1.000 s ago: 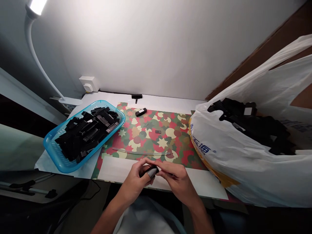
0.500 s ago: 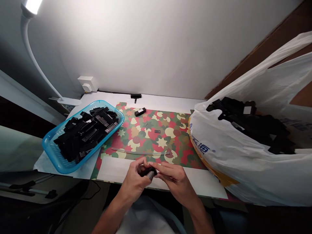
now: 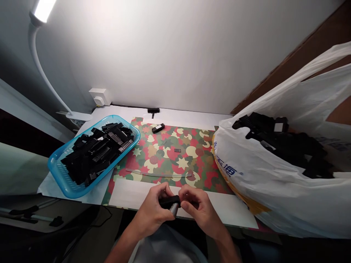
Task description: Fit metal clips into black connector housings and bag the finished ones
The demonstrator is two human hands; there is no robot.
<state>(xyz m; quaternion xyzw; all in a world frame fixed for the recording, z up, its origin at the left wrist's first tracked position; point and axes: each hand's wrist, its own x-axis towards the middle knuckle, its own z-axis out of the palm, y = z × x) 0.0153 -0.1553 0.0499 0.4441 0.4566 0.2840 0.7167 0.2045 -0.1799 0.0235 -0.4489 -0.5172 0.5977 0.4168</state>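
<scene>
Above the table's front edge, my left hand [image 3: 153, 209] is closed around a black oblong plastic part [image 3: 169, 201]. A silver-grey tapered piece [image 3: 173, 209] shows beneath it by my left thumb; whether it is joined to the part I cannot tell. My right hand [image 3: 199, 206] is at the right end of the part, thumb and fingers curled together. What those fingers pinch, if anything, is hidden. Beyond my hands, a thin clear strip [image 3: 159, 174] lies across the camouflage-patterned sheet [image 3: 142, 160]. A small dark flat piece [image 3: 177, 150] lies farther back.
A blue basket [image 3: 59, 184] heaped with black parts stands left. On the right a large white plastic bag [image 3: 263, 190] holds black pieces [image 3: 285, 146]. A labelled black part [image 3: 158, 128] and another black part [image 3: 153, 110] lie at the back. A lamp [image 3: 35, 47] leans over the left.
My right fingers have drawn back from over the part to its right end and curled in, so more of the black part shows. My left hand keeps its hold.
</scene>
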